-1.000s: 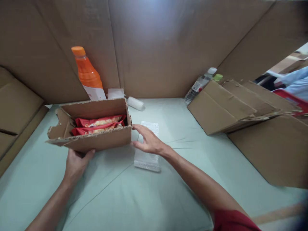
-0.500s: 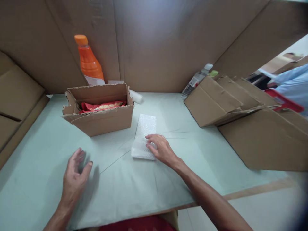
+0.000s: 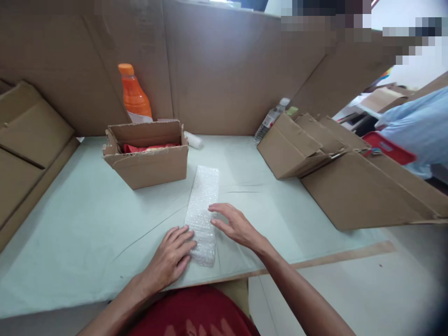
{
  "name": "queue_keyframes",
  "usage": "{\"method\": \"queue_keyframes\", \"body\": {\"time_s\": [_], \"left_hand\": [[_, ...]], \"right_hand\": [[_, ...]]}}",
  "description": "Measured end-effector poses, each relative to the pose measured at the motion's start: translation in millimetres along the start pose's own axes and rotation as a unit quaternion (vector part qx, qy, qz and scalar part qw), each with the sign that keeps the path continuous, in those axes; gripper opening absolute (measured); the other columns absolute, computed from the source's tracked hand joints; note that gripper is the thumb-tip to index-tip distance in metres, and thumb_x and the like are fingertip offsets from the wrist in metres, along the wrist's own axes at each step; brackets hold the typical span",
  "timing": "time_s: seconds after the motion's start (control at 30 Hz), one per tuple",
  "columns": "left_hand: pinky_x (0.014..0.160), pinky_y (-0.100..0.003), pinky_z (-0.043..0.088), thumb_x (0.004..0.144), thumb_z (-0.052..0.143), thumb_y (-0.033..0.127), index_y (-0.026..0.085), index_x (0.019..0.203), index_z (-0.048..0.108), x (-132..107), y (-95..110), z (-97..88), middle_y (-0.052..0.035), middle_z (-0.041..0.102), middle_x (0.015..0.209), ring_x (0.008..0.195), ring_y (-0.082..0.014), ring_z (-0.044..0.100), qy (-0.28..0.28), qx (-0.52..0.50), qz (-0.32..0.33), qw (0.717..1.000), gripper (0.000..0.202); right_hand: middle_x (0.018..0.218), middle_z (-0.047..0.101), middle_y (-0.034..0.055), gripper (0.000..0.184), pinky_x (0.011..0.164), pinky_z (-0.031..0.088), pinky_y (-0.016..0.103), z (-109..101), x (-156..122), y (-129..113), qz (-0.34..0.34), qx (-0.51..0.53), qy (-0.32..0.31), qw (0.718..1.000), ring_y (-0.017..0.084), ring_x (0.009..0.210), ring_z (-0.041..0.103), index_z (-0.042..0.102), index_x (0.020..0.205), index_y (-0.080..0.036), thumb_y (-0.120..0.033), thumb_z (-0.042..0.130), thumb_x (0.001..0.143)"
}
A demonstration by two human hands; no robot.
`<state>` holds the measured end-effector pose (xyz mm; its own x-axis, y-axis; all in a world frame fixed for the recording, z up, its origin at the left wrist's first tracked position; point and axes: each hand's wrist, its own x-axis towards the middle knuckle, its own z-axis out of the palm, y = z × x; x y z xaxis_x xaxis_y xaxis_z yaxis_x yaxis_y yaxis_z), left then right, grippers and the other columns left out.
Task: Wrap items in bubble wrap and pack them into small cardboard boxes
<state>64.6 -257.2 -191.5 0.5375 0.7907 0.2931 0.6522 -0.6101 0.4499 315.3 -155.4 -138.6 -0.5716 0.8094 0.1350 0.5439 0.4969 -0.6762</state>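
A long strip of clear bubble wrap [image 3: 205,196] lies flat on the pale green table covering, pointing away from me. My left hand [image 3: 171,254] rests palm down at the strip's near left edge, fingers stretched out and fingertips on the wrap. On the other side, my right hand [image 3: 234,224] hovers at the strip's right edge with thumb and fingers apart, holding nothing. Whether its fingertips touch the wrap I cannot tell. Beyond the strip to the left stands an open cardboard box [image 3: 154,168] with a red packet [image 3: 150,148] inside.
An orange bottle [image 3: 135,95] stands behind the box, with a white roll [image 3: 193,140] beside it. At right are a clear bottle [image 3: 271,121] and tilted cardboard boxes [image 3: 364,191]. Cardboard walls [image 3: 217,70] enclose the table. A person in a light blue sleeve [image 3: 420,121] is near a red tray [image 3: 388,147].
My left hand has moved right from the bare table onto the bubble wrap. The wrap now lies longer, its near end extended toward me. My right hand stays beside it, and the view has shifted.
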Motion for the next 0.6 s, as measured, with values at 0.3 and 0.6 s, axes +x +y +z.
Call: {"method": "queue_keyframes", "body": {"time_s": [0.3,0.6], "left_hand": [[0.119,-0.059,0.032,0.075,0.054,0.011,0.019,0.15,0.038,-8.9,3.5,-14.1,-0.0138,0.054,0.149,0.143,-0.0296,0.043,-0.032,-0.09,-0.052,0.994,0.076],[0.113,-0.048,0.043,0.069,0.05,0.01,0.022,0.152,0.036,-0.8,5.2,-33.4,-0.011,0.059,0.141,0.131,-0.0267,0.054,-0.026,-0.256,-0.154,0.954,0.086]], "right_hand": [[0.145,0.056,0.0154,0.056,0.103,0.046,0.047,13.2,-41.0,6.9,-0.105,-0.159,-0.079,0.978,0.028,0.133,0.052,0.056,0.139,-0.02,-0.005,0.055,0.085],[0.092,0.074,0.0059,0.017,0.081,0.052,0.033,59.7,-56.2,-23.7,-0.016,0.014,0.113,0.993,0.019,0.087,0.067,0.069,0.102,-0.021,-0.02,0.053,0.096]]}}
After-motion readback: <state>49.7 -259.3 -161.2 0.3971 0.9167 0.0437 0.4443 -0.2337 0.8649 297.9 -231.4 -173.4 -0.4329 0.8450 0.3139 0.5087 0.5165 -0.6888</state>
